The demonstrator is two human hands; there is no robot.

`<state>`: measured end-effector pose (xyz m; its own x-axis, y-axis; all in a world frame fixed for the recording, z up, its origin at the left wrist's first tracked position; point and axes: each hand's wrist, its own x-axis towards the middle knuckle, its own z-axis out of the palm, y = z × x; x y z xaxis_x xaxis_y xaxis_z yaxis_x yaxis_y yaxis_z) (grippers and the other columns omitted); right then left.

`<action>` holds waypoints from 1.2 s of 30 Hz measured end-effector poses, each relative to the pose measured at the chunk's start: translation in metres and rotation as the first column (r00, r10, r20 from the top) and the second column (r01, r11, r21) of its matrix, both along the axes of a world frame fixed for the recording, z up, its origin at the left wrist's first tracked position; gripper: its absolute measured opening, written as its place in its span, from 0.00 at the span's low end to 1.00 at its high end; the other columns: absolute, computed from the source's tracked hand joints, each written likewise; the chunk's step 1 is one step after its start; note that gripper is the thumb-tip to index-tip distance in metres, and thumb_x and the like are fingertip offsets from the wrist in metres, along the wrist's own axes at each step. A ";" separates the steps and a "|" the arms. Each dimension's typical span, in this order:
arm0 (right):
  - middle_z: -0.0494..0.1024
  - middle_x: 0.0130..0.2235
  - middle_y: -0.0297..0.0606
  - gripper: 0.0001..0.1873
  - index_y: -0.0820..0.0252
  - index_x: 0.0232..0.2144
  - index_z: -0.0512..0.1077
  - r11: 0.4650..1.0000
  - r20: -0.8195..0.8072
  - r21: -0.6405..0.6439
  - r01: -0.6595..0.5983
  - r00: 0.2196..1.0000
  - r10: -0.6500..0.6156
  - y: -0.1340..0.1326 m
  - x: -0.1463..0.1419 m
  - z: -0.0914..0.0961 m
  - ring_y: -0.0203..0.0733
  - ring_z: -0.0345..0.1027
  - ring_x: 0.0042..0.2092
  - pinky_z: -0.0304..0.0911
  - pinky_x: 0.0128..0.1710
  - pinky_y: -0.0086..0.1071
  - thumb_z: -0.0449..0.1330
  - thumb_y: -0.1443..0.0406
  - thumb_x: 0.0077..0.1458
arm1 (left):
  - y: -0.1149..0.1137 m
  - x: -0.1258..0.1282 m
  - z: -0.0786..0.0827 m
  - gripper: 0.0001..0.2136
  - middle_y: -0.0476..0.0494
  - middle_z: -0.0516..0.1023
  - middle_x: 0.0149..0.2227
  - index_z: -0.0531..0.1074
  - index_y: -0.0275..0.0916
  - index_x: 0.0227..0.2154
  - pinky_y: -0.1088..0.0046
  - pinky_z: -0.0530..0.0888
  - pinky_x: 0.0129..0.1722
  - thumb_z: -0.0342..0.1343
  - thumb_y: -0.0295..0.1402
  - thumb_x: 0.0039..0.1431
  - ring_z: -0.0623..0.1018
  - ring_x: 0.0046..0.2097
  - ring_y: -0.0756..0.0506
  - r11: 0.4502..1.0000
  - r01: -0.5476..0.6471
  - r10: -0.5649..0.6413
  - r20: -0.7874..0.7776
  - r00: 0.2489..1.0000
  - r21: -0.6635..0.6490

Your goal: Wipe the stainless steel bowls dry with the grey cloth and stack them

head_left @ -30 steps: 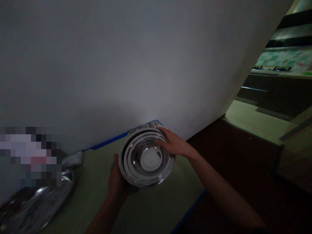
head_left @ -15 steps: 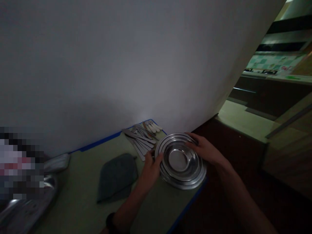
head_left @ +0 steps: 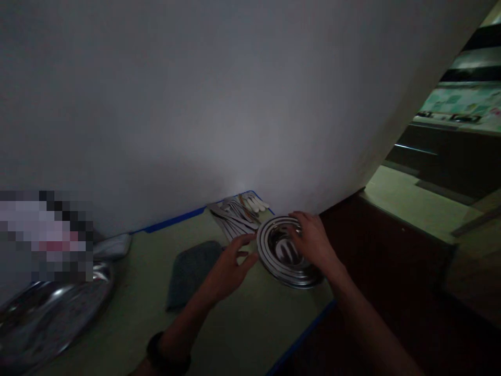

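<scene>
A nested stack of shiny steel bowls (head_left: 270,263) with wide rims sits at the right end of the table. My right hand (head_left: 315,243) grips its far right rim, thumb on the inside and fingers over the outer edge. Just left of the stack is my left hand (head_left: 229,271), open, its fingers and thumb apart and nothing in it. Behind the bowls lies a spread of flat metal cutlery (head_left: 235,219), with several white-handled pieces (head_left: 256,202) in the corner. A folded dark grey-green cloth (head_left: 193,269) lies left of my left hand, partly covered by my forearm.
The pale green table (head_left: 250,334) has a blue edge and stands against a grey wall (head_left: 219,104). A large oval steel tray (head_left: 74,313) is at the left, near a blurred-out patch. Dark red floor (head_left: 376,271) drops away right; a kitchen counter (head_left: 465,125) stands beyond.
My left hand has let go of the bowls' left rim and moved slightly left, opening. The stack now sits more level on the table. The view has shifted a little.
</scene>
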<state>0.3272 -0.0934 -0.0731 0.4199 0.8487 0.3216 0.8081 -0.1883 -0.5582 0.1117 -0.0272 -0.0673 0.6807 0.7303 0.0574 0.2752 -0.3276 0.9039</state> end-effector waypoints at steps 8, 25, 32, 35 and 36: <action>0.72 0.54 0.48 0.19 0.66 0.52 0.70 0.893 0.005 0.010 -0.450 0.893 0.450 0.026 -0.127 0.007 0.49 0.63 0.57 0.58 0.60 0.43 0.54 0.67 0.60 | 0.033 -0.127 0.042 0.16 0.38 0.78 0.42 0.73 0.39 0.37 0.62 0.73 0.46 0.45 0.44 0.60 0.78 0.43 0.41 0.935 0.085 0.125 -0.544 0.830 0.345; 0.70 0.58 0.52 0.22 0.65 0.56 0.69 0.762 0.144 -0.084 -0.642 0.749 0.647 0.089 -0.230 -0.077 0.52 0.63 0.59 0.60 0.60 0.48 0.53 0.62 0.62 | 0.039 -0.263 0.080 0.11 0.42 0.79 0.28 0.77 0.38 0.28 0.70 0.65 0.29 0.50 0.33 0.53 0.75 0.29 0.45 0.942 -0.071 0.313 -0.781 0.540 0.328; 0.71 0.57 0.51 0.22 0.65 0.55 0.69 0.757 0.142 -0.073 -0.649 0.745 0.652 0.090 -0.228 -0.080 0.53 0.64 0.58 0.61 0.59 0.50 0.53 0.61 0.62 | 0.030 -0.276 0.095 0.12 0.43 0.79 0.28 0.78 0.38 0.31 0.70 0.63 0.27 0.54 0.39 0.50 0.74 0.28 0.45 0.958 -0.075 0.272 -0.798 0.538 0.276; 0.70 0.57 0.52 0.22 0.66 0.55 0.69 0.750 0.139 -0.079 -0.657 0.737 0.661 0.091 -0.228 -0.080 0.53 0.64 0.58 0.61 0.59 0.50 0.52 0.61 0.62 | 0.032 -0.277 0.091 0.14 0.42 0.81 0.33 0.78 0.39 0.36 0.70 0.65 0.30 0.56 0.39 0.48 0.76 0.32 0.43 0.958 -0.115 0.282 -0.787 0.549 0.263; 0.70 0.57 0.52 0.23 0.67 0.55 0.69 0.749 0.139 -0.079 -0.658 0.737 0.662 0.091 -0.227 -0.081 0.53 0.64 0.58 0.61 0.59 0.50 0.53 0.61 0.62 | 0.032 -0.277 0.090 0.16 0.42 0.81 0.36 0.77 0.40 0.39 0.70 0.65 0.31 0.58 0.39 0.47 0.76 0.34 0.43 0.957 -0.137 0.289 -0.784 0.550 0.256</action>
<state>0.0998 -0.0026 -0.1537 -0.2990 0.9030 0.3086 0.8064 0.4120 -0.4243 -0.1654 0.0050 0.0232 0.3216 0.8934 -0.3138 0.9409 -0.2644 0.2117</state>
